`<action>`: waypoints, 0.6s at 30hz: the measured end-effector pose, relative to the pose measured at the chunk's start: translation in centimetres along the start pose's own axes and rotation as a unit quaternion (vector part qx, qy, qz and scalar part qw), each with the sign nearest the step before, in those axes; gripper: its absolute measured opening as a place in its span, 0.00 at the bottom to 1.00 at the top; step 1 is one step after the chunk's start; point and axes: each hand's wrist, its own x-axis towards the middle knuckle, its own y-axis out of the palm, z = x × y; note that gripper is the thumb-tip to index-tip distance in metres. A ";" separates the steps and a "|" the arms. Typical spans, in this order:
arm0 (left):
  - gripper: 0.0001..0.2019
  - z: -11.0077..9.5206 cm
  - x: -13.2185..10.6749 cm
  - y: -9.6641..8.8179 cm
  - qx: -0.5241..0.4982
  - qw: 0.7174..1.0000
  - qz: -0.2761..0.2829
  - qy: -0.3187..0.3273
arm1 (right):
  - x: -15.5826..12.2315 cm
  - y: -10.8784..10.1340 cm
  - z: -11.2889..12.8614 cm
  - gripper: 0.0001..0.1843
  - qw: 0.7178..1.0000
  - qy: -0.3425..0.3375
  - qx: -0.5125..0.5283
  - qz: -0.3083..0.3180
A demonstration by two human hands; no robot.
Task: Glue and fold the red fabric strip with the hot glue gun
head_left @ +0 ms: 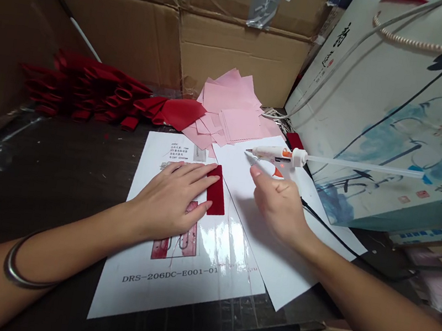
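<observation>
The red velvet strip (216,190) lies on a printed spec sheet (185,286) under clear film, its long axis running away from the person and leaning slightly to the far left. The left hand (172,197) is the nearer one: it rests flat and open on the sheet, its fingers (198,176) spread a little and pointing right, their tips touching the strip's left edge. The right hand (277,208) sits just to the strip's right, above a loose white sheet (290,260), its fingers lightly curled beneath a hot glue gun (275,154) whose long glue stick (363,166) points right; whether they grip the gun or only sit beside it cannot be told from this angle. The gun's nozzle aims left, towards the strip, and its black cord (340,234) trails off to the right. (A metal bangle (20,268) circles the left forearm.) Behind, on the dark bench (56,173), a heap of folded red pieces (90,91) and a loose pile of pink paper squares (230,105) sit against a cardboard carton (239,51). At the right stands a paper gift bag (396,120) painted with ink lotus; what it holds does not show.
</observation>
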 end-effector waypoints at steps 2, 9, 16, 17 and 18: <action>0.26 0.0 0.0 0.0 -0.006 1.000 -0.001 -0.009 | 0.1 0.1 -0.5 0.28 0.982 -0.106 -0.147 -0.044; 0.35 0.2 -0.1 0.5 -0.024 0.998 -0.013 -0.059 | 0.5 1.1 -0.9 0.16 0.924 -0.128 -0.359 0.040; 0.33 0.3 0.2 0.5 -0.081 0.984 -0.078 -0.138 | 0.4 1.3 -0.7 0.11 0.967 -0.083 -0.235 0.058; 0.33 0.3 0.3 0.4 -0.111 0.976 -0.111 -0.152 | 0.3 1.2 -0.7 0.11 0.978 -0.074 -0.188 0.049; 0.31 0.3 0.4 0.2 -0.152 0.964 -0.144 -0.164 | 0.2 1.2 -0.7 0.12 0.988 -0.063 -0.137 0.043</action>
